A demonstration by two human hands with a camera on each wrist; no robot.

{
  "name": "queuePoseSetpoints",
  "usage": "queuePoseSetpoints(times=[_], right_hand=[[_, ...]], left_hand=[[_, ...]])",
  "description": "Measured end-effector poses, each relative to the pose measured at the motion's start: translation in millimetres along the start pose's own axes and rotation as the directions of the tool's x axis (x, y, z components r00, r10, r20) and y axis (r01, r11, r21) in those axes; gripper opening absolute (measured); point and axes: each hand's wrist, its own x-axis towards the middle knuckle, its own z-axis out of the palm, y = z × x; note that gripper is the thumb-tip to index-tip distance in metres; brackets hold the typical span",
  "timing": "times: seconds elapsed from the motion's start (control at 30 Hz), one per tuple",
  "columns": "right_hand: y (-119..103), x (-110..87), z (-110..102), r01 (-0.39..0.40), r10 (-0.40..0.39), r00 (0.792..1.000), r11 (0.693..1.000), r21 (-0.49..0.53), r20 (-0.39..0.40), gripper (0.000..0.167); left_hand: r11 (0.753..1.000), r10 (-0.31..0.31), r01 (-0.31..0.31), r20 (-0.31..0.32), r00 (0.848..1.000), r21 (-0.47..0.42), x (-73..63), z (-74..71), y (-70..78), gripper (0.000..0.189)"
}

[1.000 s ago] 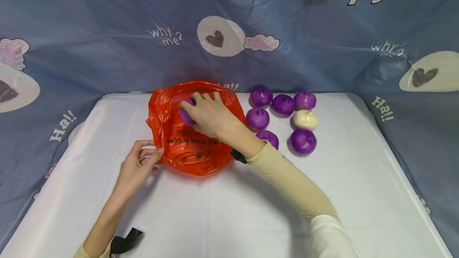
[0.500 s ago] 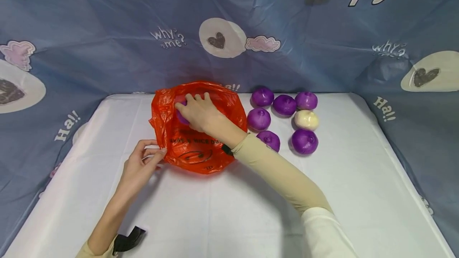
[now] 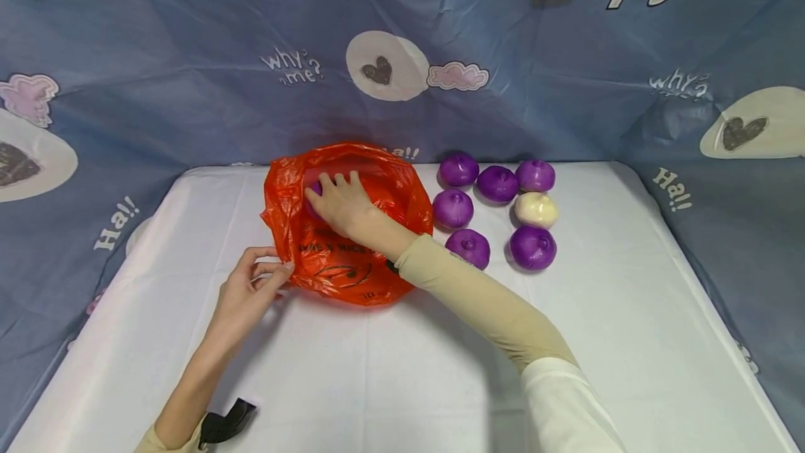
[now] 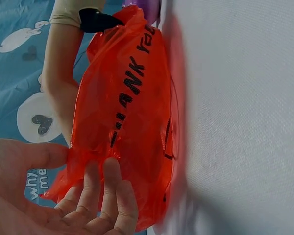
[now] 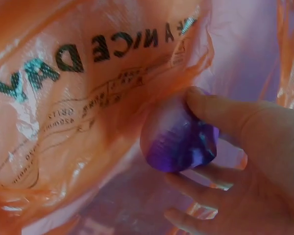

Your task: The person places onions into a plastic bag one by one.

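I find the left hand (image 3: 244,292) pinching the red bag (image 3: 342,291), right hand (image 3: 342,210) gripping a purple bulb (image 5: 172,139) inside; slackened pinch risks collapse.

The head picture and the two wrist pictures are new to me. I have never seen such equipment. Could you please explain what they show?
There is no robot here: a person works with two bare hands. The wide picture comes from a camera worn on the head, looking forward and down. The other two come from cameras worn on the wrists, each watching its own hand.

On the white table stands a red plastic bag with its mouth open. To its right are six purple onion-shaped pieces and one pale piece.

The left hand pinches the bag's edge. The right hand reaches into the bag and holds another purple piece, best seen in the right wrist picture.
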Motion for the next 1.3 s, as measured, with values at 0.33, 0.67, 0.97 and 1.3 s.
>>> queuePoseSetpoints(times=[0.33, 0.67, 0.97, 1.3], right_hand=[[-0.1, -1.8, 4.7, 0.017, -0.017, 0.999, 1.000, 0.000, -0.029, 0.048], [6.0, -21.7, -3.3, 0.059, -0.057, 0.997, 0.998, 0.037, -0.045, 0.048], [23.9, -70.1, -23.4, 0.120, -0.113, 0.991, 0.987, 0.106, -0.073, 0.057], [90.8, -124.4, -26.8, 0.067, -0.002, 0.979, 0.947, 0.313, -0.203, 0.051]], left_hand=[[0.999, 0.010, -0.010, -0.007, 1.000, 0.035, 1.5, 0.4, 0.1, 0.052], [0.999, 0.006, -0.006, 0.017, 1.000, 0.032, 2.9, 1.6, -4.0, 0.052], [0.999, 0.017, -0.018, 0.032, 0.999, 0.040, 4.7, -3.2, -1.1, 0.054], [0.999, -0.021, 0.021, 0.026, 0.999, 0.026, 2.4, -4.5, -0.4, 0.054]])
